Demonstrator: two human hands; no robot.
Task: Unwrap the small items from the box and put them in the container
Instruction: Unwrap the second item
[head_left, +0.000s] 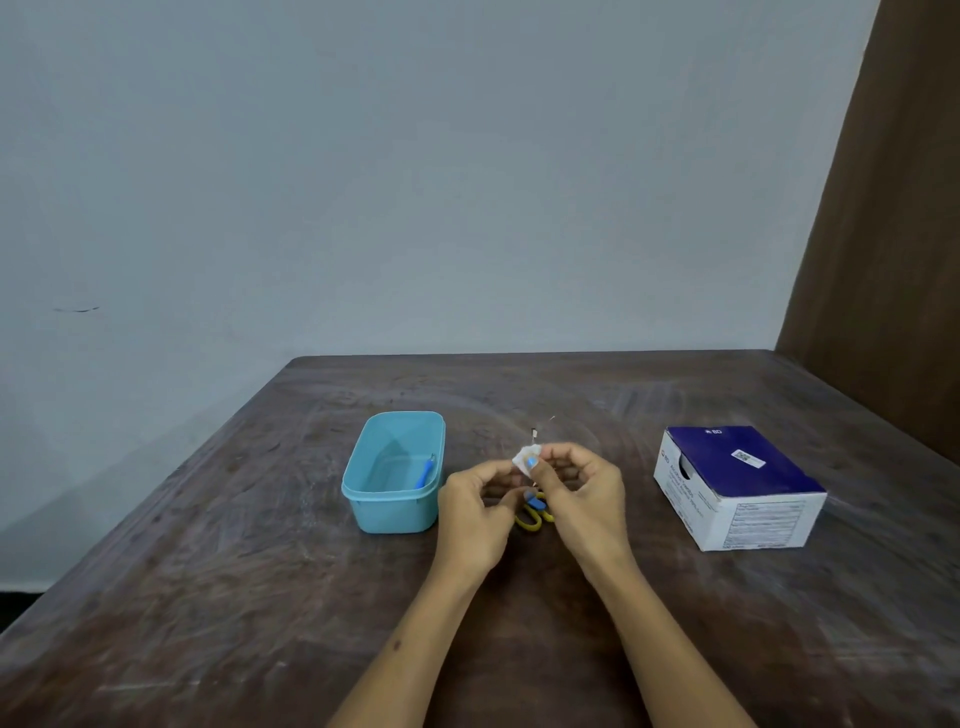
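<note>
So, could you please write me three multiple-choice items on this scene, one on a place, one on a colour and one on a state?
1. Where does the box sit relative to the hands?
A. On the person's right
B. On the person's left
C. Inside the tub

2. What colour is the tub?
A. Red
B. Light blue
C. Black

3. What are the hands doing?
A. Resting flat on the table
B. Lifting the tub
C. Pinching a small wrapper between them

Answers:
1 A, the box lies on the table beyond the right hand.
2 B, its walls and rim are light blue.
3 C, the left hand and the right hand have their fingertips closed on the white wrapper above the table.
</note>
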